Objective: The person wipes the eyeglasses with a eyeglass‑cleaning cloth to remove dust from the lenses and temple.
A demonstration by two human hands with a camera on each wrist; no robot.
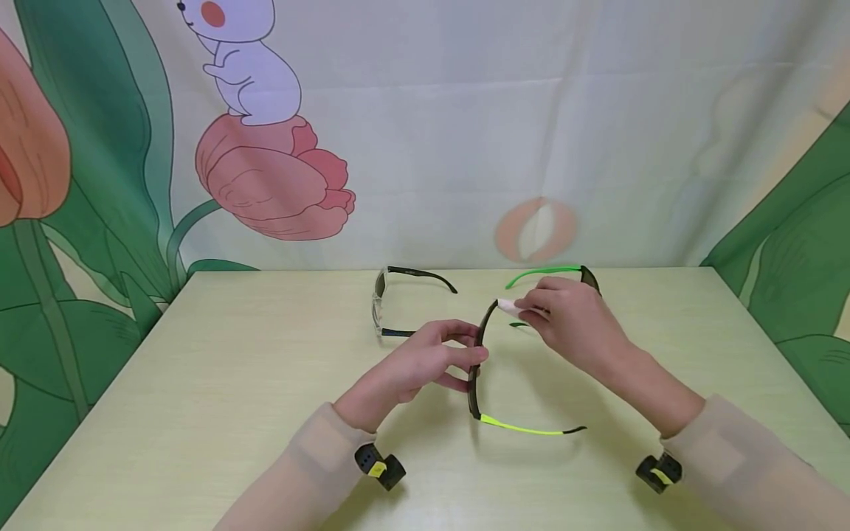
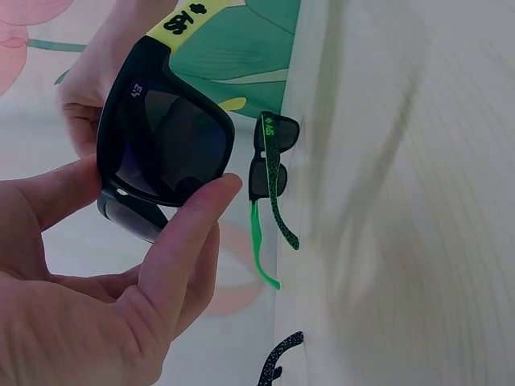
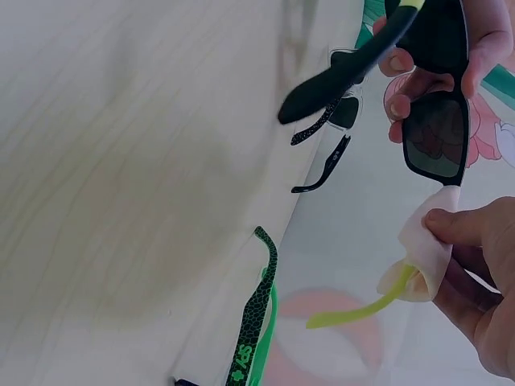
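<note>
Black-framed sunglasses (image 1: 473, 383) with yellow temples are held up over the table, the lenses turned to the left. My left hand (image 1: 425, 358) pinches them around the middle of the front, thumb on the lower edge of a lens (image 2: 173, 145) in the left wrist view. With my right hand (image 1: 584, 321) I grip a thin white cloth (image 3: 432, 233), folded around the far temple close to the hinge. The yellow temple tip (image 3: 346, 316) pokes out below the cloth. The nearer temple (image 1: 531, 428) extends unfolded to the right, its tip black.
Sunglasses with a clear frame and dark temples (image 1: 421, 273) lie at the back, left of my hands. Green sunglasses (image 1: 544, 273) stand behind my right hand, partly covered by it. A printed curtain (image 1: 432, 147) hangs along the table's (image 1: 265, 369) back edge.
</note>
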